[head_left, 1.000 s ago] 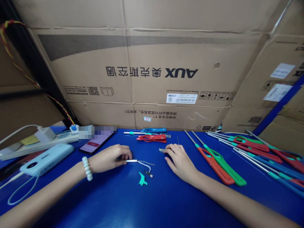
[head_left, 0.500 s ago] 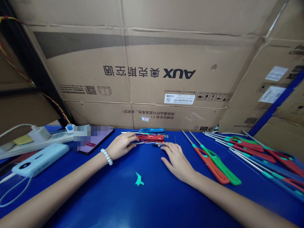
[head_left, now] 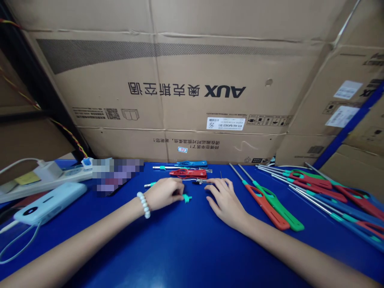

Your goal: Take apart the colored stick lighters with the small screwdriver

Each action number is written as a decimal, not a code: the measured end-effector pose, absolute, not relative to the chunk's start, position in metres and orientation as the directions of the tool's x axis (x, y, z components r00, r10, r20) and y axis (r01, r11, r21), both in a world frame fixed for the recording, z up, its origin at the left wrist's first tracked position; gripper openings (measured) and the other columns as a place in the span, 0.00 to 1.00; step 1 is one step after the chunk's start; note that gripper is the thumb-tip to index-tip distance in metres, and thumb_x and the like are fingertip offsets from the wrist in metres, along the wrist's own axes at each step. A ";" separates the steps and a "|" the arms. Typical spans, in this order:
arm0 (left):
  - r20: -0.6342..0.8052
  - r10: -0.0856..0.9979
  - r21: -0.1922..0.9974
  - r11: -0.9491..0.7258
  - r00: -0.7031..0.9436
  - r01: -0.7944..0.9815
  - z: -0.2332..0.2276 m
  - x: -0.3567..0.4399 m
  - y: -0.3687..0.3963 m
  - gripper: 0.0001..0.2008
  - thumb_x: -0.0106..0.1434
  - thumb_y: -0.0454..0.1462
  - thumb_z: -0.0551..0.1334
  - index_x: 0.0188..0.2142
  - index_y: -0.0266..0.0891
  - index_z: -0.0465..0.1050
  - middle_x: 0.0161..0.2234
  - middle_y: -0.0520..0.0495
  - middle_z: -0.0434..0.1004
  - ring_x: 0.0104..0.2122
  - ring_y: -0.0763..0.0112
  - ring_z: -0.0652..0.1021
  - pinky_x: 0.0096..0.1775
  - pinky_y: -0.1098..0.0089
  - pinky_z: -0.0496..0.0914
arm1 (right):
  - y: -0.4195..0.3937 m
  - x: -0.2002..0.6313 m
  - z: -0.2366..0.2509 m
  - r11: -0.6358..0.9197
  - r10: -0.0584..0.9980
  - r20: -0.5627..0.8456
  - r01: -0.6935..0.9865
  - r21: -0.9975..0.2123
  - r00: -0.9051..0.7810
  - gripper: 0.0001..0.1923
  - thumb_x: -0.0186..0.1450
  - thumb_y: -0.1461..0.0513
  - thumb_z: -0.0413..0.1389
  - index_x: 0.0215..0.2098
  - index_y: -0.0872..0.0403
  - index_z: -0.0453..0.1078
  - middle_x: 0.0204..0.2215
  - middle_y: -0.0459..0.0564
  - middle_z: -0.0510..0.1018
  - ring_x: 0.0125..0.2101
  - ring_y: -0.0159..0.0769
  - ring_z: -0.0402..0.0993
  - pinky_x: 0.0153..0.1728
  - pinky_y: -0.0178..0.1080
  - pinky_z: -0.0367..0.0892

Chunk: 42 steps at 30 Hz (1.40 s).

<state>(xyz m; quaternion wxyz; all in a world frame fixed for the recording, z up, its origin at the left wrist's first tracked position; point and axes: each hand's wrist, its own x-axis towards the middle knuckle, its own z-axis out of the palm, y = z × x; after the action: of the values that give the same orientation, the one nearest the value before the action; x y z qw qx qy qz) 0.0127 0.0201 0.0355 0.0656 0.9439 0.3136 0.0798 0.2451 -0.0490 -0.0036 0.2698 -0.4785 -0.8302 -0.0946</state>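
Observation:
My left hand (head_left: 168, 191), with a pale beaded bracelet on its wrist, pinches a small teal lighter trigger (head_left: 187, 198) just above the blue table. Behind that hand, part of a metal lighter tube (head_left: 148, 185) with a teal collar shows; the hand hides the rest. My right hand (head_left: 224, 200) lies on the table with fingers spread, its fingertips beside a small black-and-white lighter part (head_left: 198, 182). Past both hands lies a red lighter handle shell (head_left: 195, 173), and farther back a blue lighter handle shell (head_left: 193, 164).
Orange (head_left: 267, 207) and green (head_left: 283, 208) long-tube lighters lie right of my right hand. Several more lighters (head_left: 333, 198) fan out at the far right. A power bank (head_left: 49, 204), power strip (head_left: 75, 174) and phone (head_left: 118, 176) occupy the left. Cardboard (head_left: 186, 60) walls off the back.
My left hand has come away from the metal tube, nearer to me and rightward. The teal trigger, earlier loose on the table, has moved up in its fingers. My right hand has barely moved.

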 end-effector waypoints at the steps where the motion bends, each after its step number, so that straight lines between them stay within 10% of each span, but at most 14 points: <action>1: 0.142 0.632 0.142 -0.774 0.762 0.616 0.034 0.016 0.026 0.06 0.62 0.35 0.62 0.29 0.37 0.72 0.30 0.50 0.72 0.29 0.70 0.74 0.31 0.73 0.65 | -0.049 0.245 -0.003 0.524 0.744 0.539 0.846 -0.101 -0.396 0.09 0.65 0.66 0.49 0.44 0.54 0.67 0.47 0.57 0.71 0.50 0.47 0.64 0.52 0.52 0.54; 8: 0.261 0.702 0.002 -0.687 0.663 0.727 0.035 0.006 0.041 0.07 0.64 0.35 0.59 0.42 0.39 0.70 0.41 0.44 0.71 0.38 0.62 0.75 0.37 0.67 0.69 | -0.046 0.252 0.003 0.498 0.747 0.558 0.860 -0.109 -0.362 0.09 0.66 0.65 0.49 0.44 0.55 0.67 0.48 0.57 0.71 0.50 0.46 0.64 0.52 0.52 0.52; 24: 0.264 0.724 -0.068 -0.645 0.638 0.761 0.032 -0.022 0.051 0.07 0.63 0.35 0.55 0.35 0.40 0.73 0.35 0.46 0.74 0.36 0.61 0.74 0.38 0.66 0.69 | -0.024 0.324 0.064 0.147 0.633 0.770 0.989 -0.019 -0.080 0.08 0.66 0.63 0.49 0.34 0.53 0.70 0.37 0.50 0.74 0.41 0.42 0.66 0.43 0.44 0.51; 31: 0.368 0.880 0.222 -0.399 0.302 0.890 0.017 -0.046 0.074 0.29 0.64 0.51 0.47 0.54 0.31 0.63 0.52 0.36 0.65 0.53 0.51 0.67 0.55 0.54 0.60 | -0.017 0.339 0.068 -0.111 0.922 0.385 0.977 0.182 0.033 0.16 0.69 0.63 0.41 0.39 0.57 0.71 0.40 0.56 0.76 0.44 0.44 0.69 0.43 0.43 0.55; 42: 0.214 0.947 0.423 -0.310 0.238 0.852 -0.017 -0.053 0.097 0.39 0.64 0.55 0.40 0.62 0.26 0.51 0.64 0.33 0.50 0.64 0.56 0.52 0.61 0.57 0.51 | -0.013 0.360 0.057 -0.109 0.988 -0.071 0.953 0.284 0.135 0.16 0.66 0.57 0.51 0.41 0.60 0.75 0.40 0.65 0.78 0.42 0.48 0.75 0.37 0.40 0.65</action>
<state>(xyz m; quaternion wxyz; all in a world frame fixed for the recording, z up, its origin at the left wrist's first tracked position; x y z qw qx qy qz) -0.0534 0.0970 -0.0167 0.1095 0.7791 0.5773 0.2185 0.3596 -0.0133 0.0571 -0.1312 -0.7417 -0.6543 -0.0681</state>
